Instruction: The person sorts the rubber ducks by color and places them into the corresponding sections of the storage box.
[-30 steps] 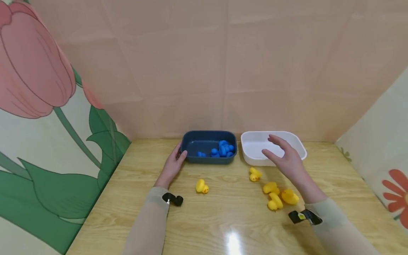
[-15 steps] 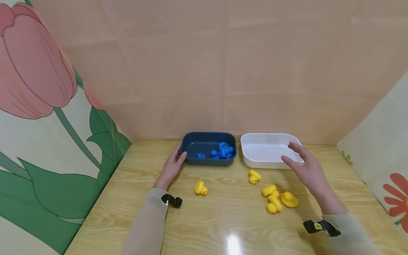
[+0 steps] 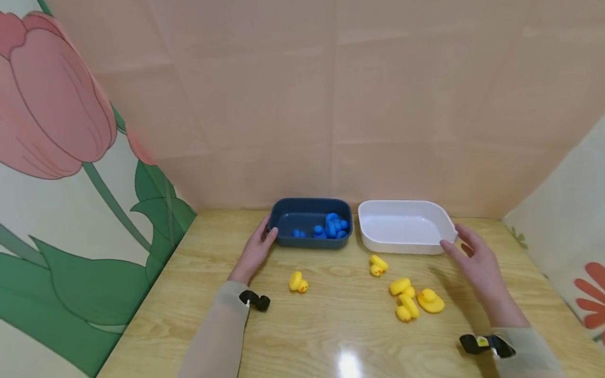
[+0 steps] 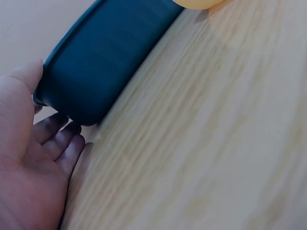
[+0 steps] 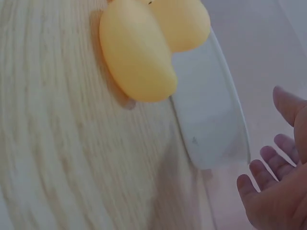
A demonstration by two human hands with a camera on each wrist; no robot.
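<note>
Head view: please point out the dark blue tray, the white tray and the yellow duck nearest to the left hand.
Dark blue tray (image 3: 307,243), head view: on its front outer wall.
White tray (image 3: 404,229), head view: on its inside bottom.
Yellow duck (image 3: 295,281), head view: on its body.

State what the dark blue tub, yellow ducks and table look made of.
Dark blue tub: probably moulded plastic, slight sheen; smooth walls, evenly rounded corners.
Yellow ducks: perhaps rubber or soft plastic; smooth, rounded bodies.
Table: wood or wood-look laminate, glossy; grain and bright reflection.
</note>
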